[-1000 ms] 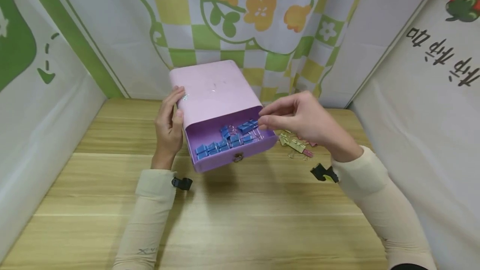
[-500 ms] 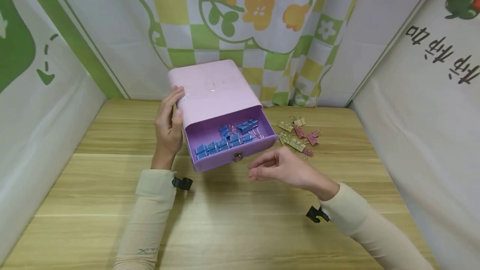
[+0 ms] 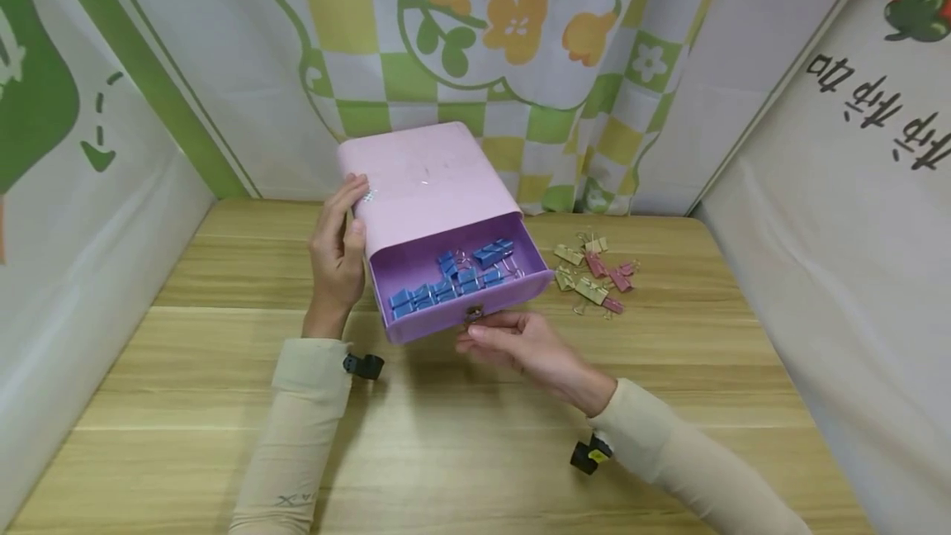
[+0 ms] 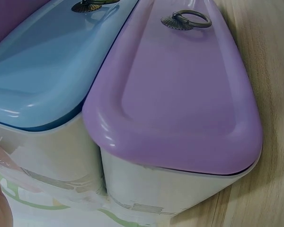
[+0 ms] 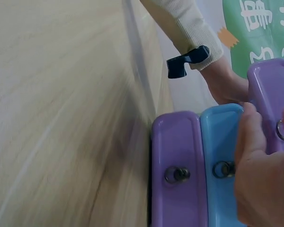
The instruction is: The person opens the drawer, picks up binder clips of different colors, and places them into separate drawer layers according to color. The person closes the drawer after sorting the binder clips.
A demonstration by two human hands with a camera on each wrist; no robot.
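Where I look down through the head view, the wooden table carries a pink drawer unit, turned at a slight angle. Its top purple drawer juts out at the front; under it, in the right wrist view, a blue drawer and a lower purple drawer sit closed. I judge the unit rigid, fairly light and apt to skid, so I'd brace its side and take the drawer by its front. The left hand lies against the unit's left side, fingers at the top edge, thumb apart from them. The right hand is at the drawer's front, by the ring pull, thumb and fingers parted; I cannot tell whether they touch it. Blue binder clips lie inside, just beyond its fingertips, likely hard, springy and free to slide. Yellow clips and pink clips lie on the table, right of the drawer.
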